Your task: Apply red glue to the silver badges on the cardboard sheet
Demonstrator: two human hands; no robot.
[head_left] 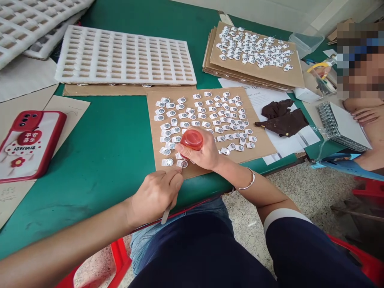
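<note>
My right hand [207, 150] is wrapped round a translucent red squeeze bottle [192, 139], held over the lower part of a cardboard sheet [261, 150]. Rows of small round black-and-white pieces on white tabs [169, 162] cover the sheet. At its front edge, my left hand [159, 192] pinches a thin metal tool [166, 215], whose flat end sticks out below the fingers. The tool's fine tip is close to a round piece [184, 164] in the nearest row, just under the bottle. Whether the tip touches that piece is too small to tell.
White foam grids [126, 56] lie at the back left, a red-edged phone [33, 146] at the left. Behind right, stacked cardboard [216, 60] bears more pieces. Dark cloth [282, 120] lies on papers to the right. Another person's hand [367, 116] is near a white box [345, 124].
</note>
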